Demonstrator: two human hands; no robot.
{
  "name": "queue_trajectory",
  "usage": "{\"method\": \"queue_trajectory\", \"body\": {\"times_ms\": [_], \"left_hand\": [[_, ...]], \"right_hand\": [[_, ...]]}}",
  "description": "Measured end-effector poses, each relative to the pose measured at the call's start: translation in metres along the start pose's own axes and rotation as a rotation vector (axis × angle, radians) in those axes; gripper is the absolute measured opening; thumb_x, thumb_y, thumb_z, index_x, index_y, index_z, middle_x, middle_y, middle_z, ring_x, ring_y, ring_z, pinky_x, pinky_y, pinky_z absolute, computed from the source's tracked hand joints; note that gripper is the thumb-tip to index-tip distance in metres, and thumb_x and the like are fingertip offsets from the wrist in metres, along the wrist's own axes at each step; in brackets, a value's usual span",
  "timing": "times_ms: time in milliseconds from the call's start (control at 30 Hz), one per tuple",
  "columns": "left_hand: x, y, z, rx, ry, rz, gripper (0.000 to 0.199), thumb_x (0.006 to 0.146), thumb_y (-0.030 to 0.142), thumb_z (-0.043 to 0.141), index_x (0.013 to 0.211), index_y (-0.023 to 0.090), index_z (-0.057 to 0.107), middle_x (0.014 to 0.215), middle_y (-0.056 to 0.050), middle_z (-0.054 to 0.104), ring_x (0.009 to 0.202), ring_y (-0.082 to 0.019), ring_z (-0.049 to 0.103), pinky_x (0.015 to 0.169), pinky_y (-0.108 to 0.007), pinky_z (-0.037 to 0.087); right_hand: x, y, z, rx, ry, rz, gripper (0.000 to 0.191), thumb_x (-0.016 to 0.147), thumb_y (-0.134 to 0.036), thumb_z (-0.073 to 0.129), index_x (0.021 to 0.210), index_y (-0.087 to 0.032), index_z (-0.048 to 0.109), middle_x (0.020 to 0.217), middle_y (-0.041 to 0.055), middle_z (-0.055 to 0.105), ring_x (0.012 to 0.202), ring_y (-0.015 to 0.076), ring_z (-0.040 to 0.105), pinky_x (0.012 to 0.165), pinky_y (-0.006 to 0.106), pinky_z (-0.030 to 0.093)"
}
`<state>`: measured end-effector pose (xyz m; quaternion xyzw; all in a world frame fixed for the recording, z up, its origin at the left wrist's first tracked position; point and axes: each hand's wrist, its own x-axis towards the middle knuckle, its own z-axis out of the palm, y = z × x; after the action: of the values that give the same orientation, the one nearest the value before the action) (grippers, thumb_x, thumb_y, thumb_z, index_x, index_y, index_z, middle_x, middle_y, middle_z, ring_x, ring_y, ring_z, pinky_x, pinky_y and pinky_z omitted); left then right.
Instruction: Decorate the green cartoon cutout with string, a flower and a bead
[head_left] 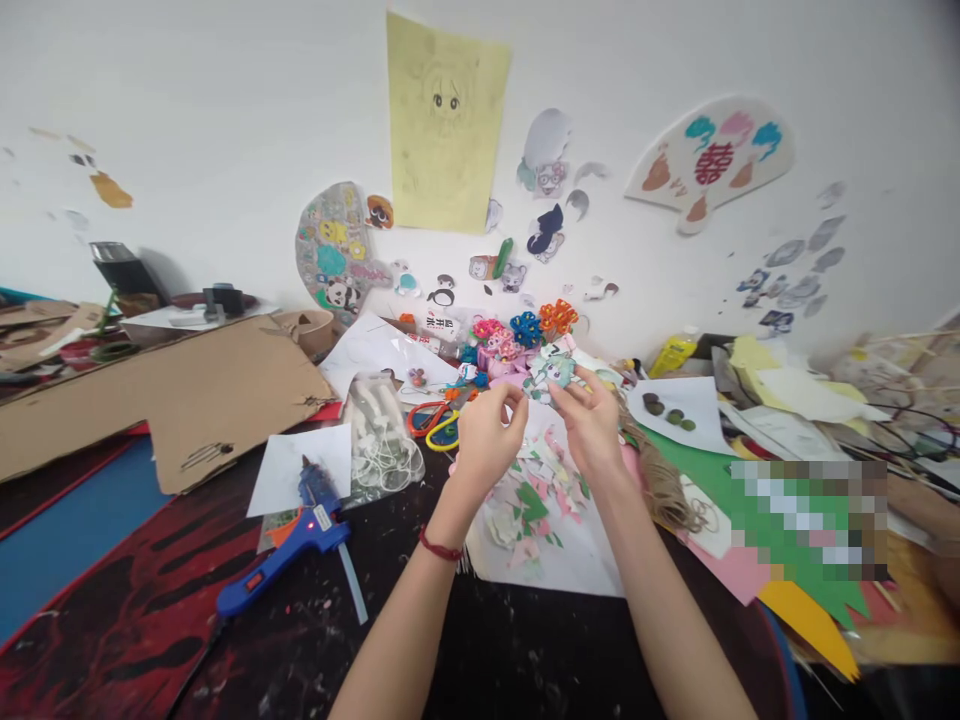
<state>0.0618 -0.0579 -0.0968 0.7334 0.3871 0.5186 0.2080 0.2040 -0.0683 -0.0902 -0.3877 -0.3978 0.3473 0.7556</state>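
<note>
Head view is showing, nearest to the person, a red bracelet (440, 546) circling the left wrist, while a blue glue gun (304, 545) is lying to the left, its small red light glowing. Farther in, a white sheet (592, 570) is lying under the forearms and carrying many green, pink and white paper scraps (532, 500). Above it, the right hand (594, 425) is holding a small paper cut-out (556, 372) of a green-haired figure, thumb and fingers clamping its edge. The left hand (487, 435) is hanging just beside it, thumb and forefinger curling together; whether something tiny is sitting between them, I cannot tell. As for progress, the figure is already standing free of any larger sheet, so I am judging its main shaping as done; whether its edges are needing more work, the picture is not showing clearly. Scissors (425, 418) with bright handles are lying beyond the left hand, not being used. Behind, colourful flowers (527, 328) are crowding near the wall (225, 120), where other cut figures (550, 180) are hanging.
</note>
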Motion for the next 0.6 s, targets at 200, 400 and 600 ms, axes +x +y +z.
{"method": "queue_trajectory", "body": {"times_ms": [200, 400, 600], "left_hand": [[0.010, -0.024, -0.017, 0.277, 0.055, -0.215, 0.012, 0.089, 0.028, 0.057, 0.086, 0.021, 0.066, 0.085, -0.002, 0.074, 0.075, -0.017, 0.067, 0.071, -0.027, 0.045], [0.009, -0.050, -0.054, 0.652, 0.106, -0.450, 0.024, 0.090, 0.022, 0.047, 0.090, 0.016, 0.070, 0.089, -0.018, 0.072, 0.088, -0.035, 0.067, 0.074, -0.042, 0.047], [0.003, -0.043, -0.064, 0.866, 0.019, -0.405, 0.035, 0.087, 0.010, 0.041, 0.113, 0.008, 0.064, 0.120, -0.028, 0.060, 0.118, -0.043, 0.055, 0.092, -0.055, 0.042]], "right_hand": [[0.011, 0.020, -0.024, 0.097, 0.117, 0.042, 0.050, 0.060, -0.023, 0.086, 0.103, -0.024, 0.061, 0.084, -0.0037, 0.069, 0.080, 0.0119, 0.066, 0.076, 0.027, 0.056], [0.023, 0.037, -0.045, 0.186, 0.103, 0.166, 0.030, 0.061, -0.017, 0.082, 0.079, -0.024, 0.059, 0.088, -0.0014, 0.069, 0.095, 0.0157, 0.069, 0.092, 0.034, 0.059], [0.024, 0.043, -0.047, 0.185, 0.104, 0.181, 0.033, 0.061, -0.014, 0.081, 0.081, -0.025, 0.058, 0.091, -0.0016, 0.069, 0.098, 0.0144, 0.069, 0.091, 0.030, 0.060]]}}
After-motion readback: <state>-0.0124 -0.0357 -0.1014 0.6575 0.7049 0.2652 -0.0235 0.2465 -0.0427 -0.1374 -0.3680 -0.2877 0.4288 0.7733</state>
